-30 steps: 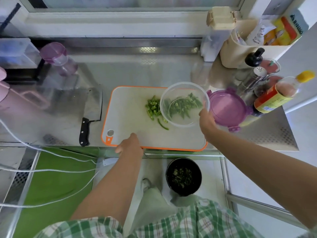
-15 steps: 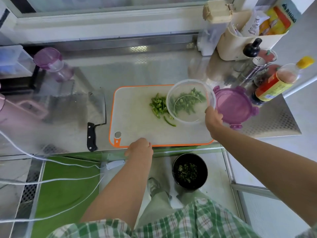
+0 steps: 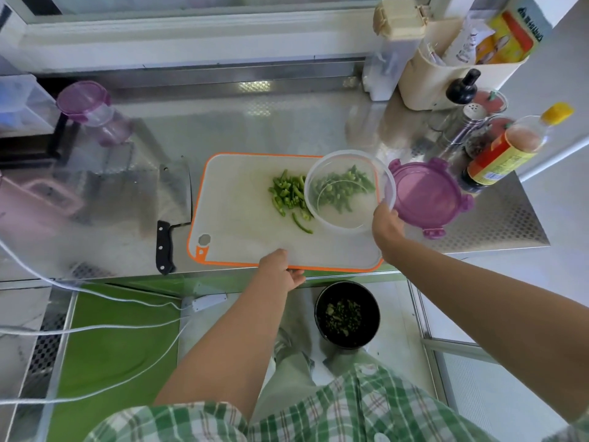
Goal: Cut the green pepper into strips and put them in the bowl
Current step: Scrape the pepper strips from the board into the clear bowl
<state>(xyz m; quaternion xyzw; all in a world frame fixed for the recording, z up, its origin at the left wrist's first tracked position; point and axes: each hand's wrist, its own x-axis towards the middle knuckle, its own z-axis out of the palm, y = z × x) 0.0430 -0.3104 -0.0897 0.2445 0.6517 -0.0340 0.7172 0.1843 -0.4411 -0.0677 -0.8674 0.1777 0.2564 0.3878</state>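
Head view, looking down on a steel counter. Cut green pepper strips lie in a loose heap on the white plastic cutting board with an orange rim, just left of the clear round plastic bowl. One curved strip lies apart, nearer the person. More strips sit inside the bowl, paler through its wall. Cannot tell whether the bowl rests on the board or is lifted clear. Right hand grips the bowl's near-right rim, fingers curled on it, forearm reaching in from the right. Left hand is at the board's near edge, fingers curled under it, gripping. Black-handled steel cleaver lies flat on the counter left of the board, untouched. Round purple plastic lid rests just right of the bowl.
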